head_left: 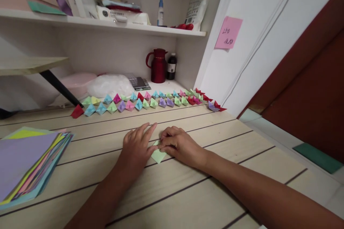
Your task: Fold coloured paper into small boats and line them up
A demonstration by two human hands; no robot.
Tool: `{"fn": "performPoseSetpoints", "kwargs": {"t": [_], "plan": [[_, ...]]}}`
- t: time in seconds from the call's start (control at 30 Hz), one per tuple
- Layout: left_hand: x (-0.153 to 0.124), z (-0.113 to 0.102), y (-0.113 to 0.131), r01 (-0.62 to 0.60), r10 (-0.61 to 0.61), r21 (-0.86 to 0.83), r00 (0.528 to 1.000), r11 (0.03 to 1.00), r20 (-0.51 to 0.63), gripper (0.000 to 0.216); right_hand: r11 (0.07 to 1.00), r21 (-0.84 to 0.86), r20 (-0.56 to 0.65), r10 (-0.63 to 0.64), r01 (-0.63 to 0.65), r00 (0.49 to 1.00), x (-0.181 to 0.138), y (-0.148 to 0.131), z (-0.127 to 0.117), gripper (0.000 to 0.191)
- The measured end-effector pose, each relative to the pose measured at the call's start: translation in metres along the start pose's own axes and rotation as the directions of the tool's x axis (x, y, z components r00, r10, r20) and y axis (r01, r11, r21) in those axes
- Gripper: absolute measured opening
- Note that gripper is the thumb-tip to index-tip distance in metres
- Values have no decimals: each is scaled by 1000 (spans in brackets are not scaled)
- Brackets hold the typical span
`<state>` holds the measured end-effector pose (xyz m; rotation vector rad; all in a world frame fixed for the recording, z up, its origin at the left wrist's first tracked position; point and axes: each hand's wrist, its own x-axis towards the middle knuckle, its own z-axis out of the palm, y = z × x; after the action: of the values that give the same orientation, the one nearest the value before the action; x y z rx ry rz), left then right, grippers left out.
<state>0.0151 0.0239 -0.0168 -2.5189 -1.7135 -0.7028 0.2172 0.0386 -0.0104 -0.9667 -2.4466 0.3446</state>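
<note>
A small piece of light green folded paper (158,156) lies on the striped wooden table between my hands, one corner pointing toward me. My right hand (179,144) is closed, its thumb and fingertips pinching the paper's upper part and hiding some of it. On the other side, my left hand (138,145) rests with fingers stretched out and apart, its thumb tip touching the paper's left edge. Beyond both hands, several folded paper boats (130,105) in many colours stand in rows along the table's back.
At the left lies a stack of coloured paper sheets (27,161). Behind the boats are a red jug (158,66), a dark bottle (171,66) and a white plastic bag (110,85). A shelf (161,30) runs above. A pink note (229,32) sticks to the right wall.
</note>
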Motion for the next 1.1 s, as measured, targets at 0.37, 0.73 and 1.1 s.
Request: {"fn": "performPoseSetpoints", "kwargs": {"t": [0.37, 0.73, 1.1], "plan": [[2, 10, -2, 93, -117, 149, 980, 985, 163, 44, 996, 72, 38, -54, 51, 998, -6, 14, -11, 17], [-3, 8, -1, 129, -137, 149, 990, 980, 45, 46, 944, 145, 22, 298, -298, 954, 12, 3, 0, 26], [-5, 4, -7, 135, -135, -5, 991, 991, -23, 38, 920, 194, 203, 301, -340, 932, 38, 2, -6, 28]]}}
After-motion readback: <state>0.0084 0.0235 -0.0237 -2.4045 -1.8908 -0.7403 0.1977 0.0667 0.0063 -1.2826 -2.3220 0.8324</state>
